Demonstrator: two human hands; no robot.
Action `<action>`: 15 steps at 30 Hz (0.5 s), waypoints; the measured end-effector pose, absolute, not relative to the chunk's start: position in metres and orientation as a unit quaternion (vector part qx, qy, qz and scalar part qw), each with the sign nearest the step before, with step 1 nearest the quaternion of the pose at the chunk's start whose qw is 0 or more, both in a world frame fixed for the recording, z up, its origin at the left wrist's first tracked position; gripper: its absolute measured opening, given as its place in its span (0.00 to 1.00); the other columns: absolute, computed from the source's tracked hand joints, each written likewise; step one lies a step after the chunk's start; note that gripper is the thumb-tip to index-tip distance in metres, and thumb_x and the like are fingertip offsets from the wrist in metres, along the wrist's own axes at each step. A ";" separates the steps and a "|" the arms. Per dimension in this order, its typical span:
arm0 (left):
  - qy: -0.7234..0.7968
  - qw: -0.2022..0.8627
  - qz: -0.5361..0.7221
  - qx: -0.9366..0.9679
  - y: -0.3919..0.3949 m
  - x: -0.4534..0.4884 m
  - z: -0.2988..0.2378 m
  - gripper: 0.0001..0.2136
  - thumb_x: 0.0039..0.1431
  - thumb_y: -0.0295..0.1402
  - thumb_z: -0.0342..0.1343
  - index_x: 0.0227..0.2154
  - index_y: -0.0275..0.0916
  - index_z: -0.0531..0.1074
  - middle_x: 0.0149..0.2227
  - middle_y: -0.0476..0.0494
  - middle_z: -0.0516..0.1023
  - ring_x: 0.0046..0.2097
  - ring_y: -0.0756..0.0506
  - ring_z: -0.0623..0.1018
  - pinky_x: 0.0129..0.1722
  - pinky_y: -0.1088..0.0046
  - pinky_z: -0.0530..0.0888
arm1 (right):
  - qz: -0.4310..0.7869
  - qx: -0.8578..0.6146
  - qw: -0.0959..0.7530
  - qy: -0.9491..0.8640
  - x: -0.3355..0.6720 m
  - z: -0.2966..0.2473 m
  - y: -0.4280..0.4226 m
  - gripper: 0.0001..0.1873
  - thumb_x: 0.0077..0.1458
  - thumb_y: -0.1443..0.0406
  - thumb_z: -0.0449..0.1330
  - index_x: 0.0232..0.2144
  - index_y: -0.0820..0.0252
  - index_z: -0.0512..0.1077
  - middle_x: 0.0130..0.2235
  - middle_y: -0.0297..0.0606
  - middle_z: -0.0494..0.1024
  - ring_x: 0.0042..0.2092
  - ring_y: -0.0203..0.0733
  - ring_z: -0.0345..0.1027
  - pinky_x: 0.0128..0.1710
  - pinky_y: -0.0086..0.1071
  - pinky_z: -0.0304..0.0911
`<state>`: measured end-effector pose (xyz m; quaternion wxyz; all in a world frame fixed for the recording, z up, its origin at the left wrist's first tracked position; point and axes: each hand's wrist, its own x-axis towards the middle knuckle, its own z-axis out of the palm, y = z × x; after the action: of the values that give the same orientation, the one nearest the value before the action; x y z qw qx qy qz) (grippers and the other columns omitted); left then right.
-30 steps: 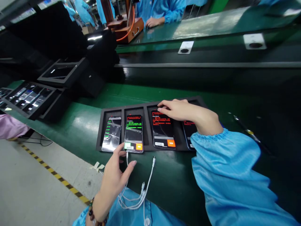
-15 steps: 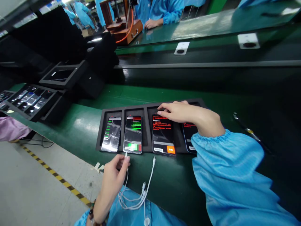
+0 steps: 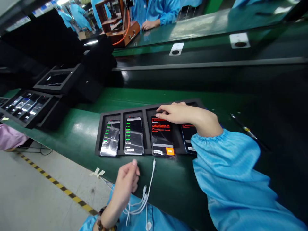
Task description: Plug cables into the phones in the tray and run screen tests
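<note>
Several phones lie side by side in a black foam tray (image 3: 145, 130). The leftmost phone (image 3: 110, 139) and the second phone (image 3: 134, 134) show green text lines. The third phone (image 3: 161, 138) has red text and an orange block; the rightmost phone (image 3: 188, 136) is partly covered by my arm. My right hand (image 3: 174, 113) reaches over the third phone's top end, fingers stretched out at its upper edge. Below the second phone, my left hand (image 3: 128, 176) is closed, its fingers curled; any content is hidden. White charging cables (image 3: 151, 179) lie beside it, one plug pointing towards the third phone.
A dark pen-like tool (image 3: 247, 130) lies right of the tray. Black foam trays with phones (image 3: 26, 106) stand at the left. Beyond the ledge are two white cards (image 3: 176, 49) with dark ovals, a wooden fixture (image 3: 130, 33) and a co-worker's hand (image 3: 149, 24).
My left hand has moved down and away from the second phone's bottom edge, where it held a cable plug. That phone's screen changed from overlapping text and a coloured bar to a green list.
</note>
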<state>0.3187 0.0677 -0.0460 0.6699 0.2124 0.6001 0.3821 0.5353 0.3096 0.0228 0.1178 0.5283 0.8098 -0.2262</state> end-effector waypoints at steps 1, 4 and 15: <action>0.579 0.693 0.362 0.230 0.067 0.327 -0.047 0.38 0.46 0.74 0.66 0.28 0.40 0.62 0.18 0.63 0.44 0.19 0.57 0.45 0.16 0.81 0.45 | -0.223 0.526 0.117 0.812 0.535 0.022 0.310 0.33 0.74 0.47 0.48 0.69 0.53 0.73 0.59 0.50 0.81 0.64 0.62 0.71 0.67 0.54 0.59; 0.513 0.742 0.328 0.279 0.071 0.352 -0.051 0.36 0.52 0.70 0.66 0.35 0.38 0.67 0.21 0.60 0.57 0.20 0.57 0.51 0.17 0.81 0.51 | -0.216 0.520 0.116 0.818 0.535 0.022 0.310 0.32 0.74 0.47 0.48 0.68 0.53 0.74 0.58 0.50 0.82 0.64 0.63 0.71 0.67 0.55 0.59; 0.501 0.717 0.398 0.276 0.085 0.373 -0.059 0.35 0.55 0.65 0.69 0.43 0.34 0.69 0.39 0.34 0.85 0.22 0.54 0.68 0.23 0.74 0.73 | -0.232 0.528 0.121 0.808 0.532 0.040 0.300 0.30 0.76 0.50 0.49 0.69 0.57 0.72 0.64 0.48 0.78 0.67 0.63 0.69 0.68 0.52 0.57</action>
<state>0.3734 0.0852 -0.0594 0.7175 0.2756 0.5005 0.3984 0.5320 0.3001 0.0398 0.1214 0.5278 0.8080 -0.2320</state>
